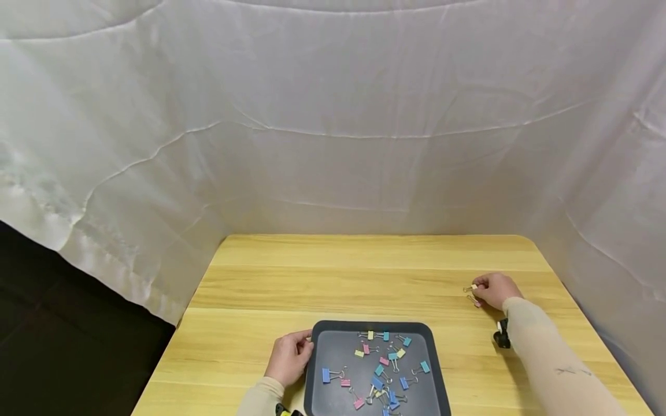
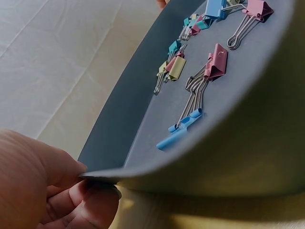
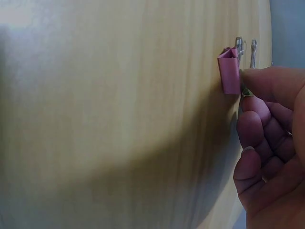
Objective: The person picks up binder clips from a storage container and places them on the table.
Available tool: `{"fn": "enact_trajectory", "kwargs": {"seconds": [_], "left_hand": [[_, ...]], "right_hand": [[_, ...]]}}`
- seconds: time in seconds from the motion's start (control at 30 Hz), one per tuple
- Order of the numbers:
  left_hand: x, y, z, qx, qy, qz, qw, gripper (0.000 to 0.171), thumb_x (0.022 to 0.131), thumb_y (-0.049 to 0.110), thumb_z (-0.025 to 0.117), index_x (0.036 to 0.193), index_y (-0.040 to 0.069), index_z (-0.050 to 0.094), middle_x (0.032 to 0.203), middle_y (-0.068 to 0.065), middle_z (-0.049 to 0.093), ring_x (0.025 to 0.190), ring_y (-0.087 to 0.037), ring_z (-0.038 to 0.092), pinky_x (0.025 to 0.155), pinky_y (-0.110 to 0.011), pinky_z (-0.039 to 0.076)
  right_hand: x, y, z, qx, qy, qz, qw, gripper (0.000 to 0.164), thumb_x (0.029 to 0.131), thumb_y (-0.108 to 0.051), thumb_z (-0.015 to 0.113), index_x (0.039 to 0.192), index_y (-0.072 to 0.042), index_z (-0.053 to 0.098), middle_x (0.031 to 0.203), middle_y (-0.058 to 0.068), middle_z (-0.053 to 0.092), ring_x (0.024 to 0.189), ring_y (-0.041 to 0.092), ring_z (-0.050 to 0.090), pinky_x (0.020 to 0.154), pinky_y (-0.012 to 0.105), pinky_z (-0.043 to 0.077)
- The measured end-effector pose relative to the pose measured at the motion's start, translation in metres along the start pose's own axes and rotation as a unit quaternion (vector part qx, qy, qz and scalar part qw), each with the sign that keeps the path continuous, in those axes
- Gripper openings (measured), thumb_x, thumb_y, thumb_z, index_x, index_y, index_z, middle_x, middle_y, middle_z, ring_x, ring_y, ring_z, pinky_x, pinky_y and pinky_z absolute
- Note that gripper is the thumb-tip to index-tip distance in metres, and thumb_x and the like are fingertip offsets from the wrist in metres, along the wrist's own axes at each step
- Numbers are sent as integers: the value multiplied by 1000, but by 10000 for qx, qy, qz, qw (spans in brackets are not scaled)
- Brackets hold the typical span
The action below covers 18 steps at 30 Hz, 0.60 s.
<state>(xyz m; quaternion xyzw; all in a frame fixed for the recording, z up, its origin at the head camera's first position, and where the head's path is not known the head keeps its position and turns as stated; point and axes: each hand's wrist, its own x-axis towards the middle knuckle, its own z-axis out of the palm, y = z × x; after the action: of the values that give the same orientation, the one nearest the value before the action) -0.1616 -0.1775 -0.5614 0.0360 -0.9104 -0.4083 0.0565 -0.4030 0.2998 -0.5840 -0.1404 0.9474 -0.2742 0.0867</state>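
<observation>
Head view bright, wrist views dimmer, soft shadow across tabletop, near tray wall apparently out of focus

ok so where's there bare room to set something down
Widest: the table between the tray and the curtain, left of the right hand. The strip between the tray and the right sleeve is bare too. Inside the tray, the far left corner is free; binder clips crowd the middle, toward the bottom of the head view.

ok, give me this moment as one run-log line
left hand: grips tray rim | right hand: pinches yellow clip | pink clip: beside right hand | tray contents: mixed-colour binder clips
</observation>
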Motion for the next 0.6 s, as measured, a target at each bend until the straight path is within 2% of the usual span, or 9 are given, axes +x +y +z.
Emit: {"fn": "enact_trajectory", "kwargs": {"seconds": [0.4, 0.6], "left_hand": [[4, -1, 0, 26, -11, -36, 10000, 24, 88, 3, 63, 111, -4, 68, 74, 5, 60, 62, -5, 52, 53, -21, 46], [7, 0, 3, 41, -8, 23, 10000, 23, 88, 2, 64, 110, -4, 68, 74, 5, 60, 61, -5, 52, 53, -21, 46]], "right_hand": [[0, 3, -1, 32, 272, 2, 9996, 33, 89, -20, 64, 111, 4, 67, 94, 10, 68, 84, 24, 60, 79, 49, 49], [1, -5, -11, 57, 482, -31, 9988, 37, 93, -22, 60, 118, 5, 64, 100, 14, 68, 75, 20, 56, 72, 40, 48]]}}
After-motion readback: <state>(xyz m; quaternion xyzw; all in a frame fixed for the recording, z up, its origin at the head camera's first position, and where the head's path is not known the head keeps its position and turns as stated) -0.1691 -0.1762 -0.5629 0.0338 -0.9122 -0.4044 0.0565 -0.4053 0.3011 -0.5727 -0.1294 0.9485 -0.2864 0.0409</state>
